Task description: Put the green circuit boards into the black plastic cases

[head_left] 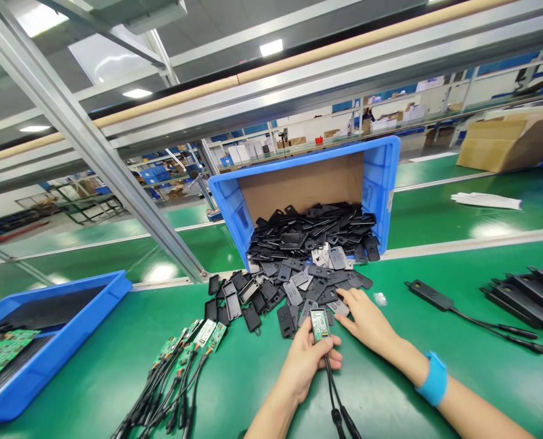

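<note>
My left hand (302, 364) is closed around a small black case with a green circuit board (320, 324) in it, face up. Two black cables (334, 390) run down from the case toward me. My right hand (365, 320), with a blue wristband, reaches over the near right edge of a pile of flat black covers (318, 288). Its fingers are apart, at the covers; whether they press on one is unclear. Left of the covers lie loose black case shells (232, 303). Several circuit boards with black cables (206, 335) lie further left.
A blue bin (385, 189) lies tipped behind the pile, full of black parts. At left stands a blue tray (77, 326) with circuit boards. Finished-looking cased units (431, 297) with cables lie at right. A white glove (485, 200) and cardboard box (491, 146) are further back.
</note>
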`<state>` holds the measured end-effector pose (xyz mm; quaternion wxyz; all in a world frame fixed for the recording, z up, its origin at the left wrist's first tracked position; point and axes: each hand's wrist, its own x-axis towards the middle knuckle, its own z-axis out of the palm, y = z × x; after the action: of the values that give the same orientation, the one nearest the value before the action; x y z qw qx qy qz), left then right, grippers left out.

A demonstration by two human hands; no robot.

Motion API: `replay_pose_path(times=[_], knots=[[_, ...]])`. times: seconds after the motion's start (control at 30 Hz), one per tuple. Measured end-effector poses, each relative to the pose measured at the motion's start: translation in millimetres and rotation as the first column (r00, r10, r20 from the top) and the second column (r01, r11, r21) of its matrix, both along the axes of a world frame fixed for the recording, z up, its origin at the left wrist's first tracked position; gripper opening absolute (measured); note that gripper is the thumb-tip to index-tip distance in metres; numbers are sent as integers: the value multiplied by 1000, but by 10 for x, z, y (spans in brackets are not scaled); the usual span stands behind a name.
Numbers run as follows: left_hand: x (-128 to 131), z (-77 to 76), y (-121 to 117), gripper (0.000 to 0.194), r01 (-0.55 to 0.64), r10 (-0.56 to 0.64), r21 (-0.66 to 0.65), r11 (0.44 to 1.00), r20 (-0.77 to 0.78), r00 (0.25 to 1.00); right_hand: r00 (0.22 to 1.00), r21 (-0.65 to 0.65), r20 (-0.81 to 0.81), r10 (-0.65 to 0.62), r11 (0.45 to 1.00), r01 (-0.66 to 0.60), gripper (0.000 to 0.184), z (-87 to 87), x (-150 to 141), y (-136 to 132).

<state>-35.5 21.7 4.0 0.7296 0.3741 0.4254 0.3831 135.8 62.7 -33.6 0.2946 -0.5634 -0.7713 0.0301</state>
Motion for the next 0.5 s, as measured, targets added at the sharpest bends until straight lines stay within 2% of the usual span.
replay_pose_path(times=[0.07,0.17,0.27,0.3,0.37,0.43,0.5], knots=[[1,-14,-5,56,19,-19,-10,1000,5,1000,999,-26,-49,15,1000,-16,33,-15,21,6],[-8,-10,-7,60,20,-20,-5,1000,13,1000,986,-53,-164,34,998,-43,24,53,81,21],[-15,16,-11,57,9,-9,7,1000,32,999,920,-85,-392,13,995,-50,19,169,94,25],[-15,24,-14,58,7,-7,9,1000,40,999,866,-110,-501,8,991,-72,20,207,79,18],[-11,30,-15,59,12,-12,4,1000,51,999,702,-167,-712,0,971,-169,34,279,22,-20],[-2,22,-12,57,26,-26,3,1000,49,998,541,-202,-841,-13,935,-290,44,340,-60,-86],[6,8,-5,57,40,-41,13,999,36,999,471,-226,-881,-32,904,-363,39,379,-144,-165]])
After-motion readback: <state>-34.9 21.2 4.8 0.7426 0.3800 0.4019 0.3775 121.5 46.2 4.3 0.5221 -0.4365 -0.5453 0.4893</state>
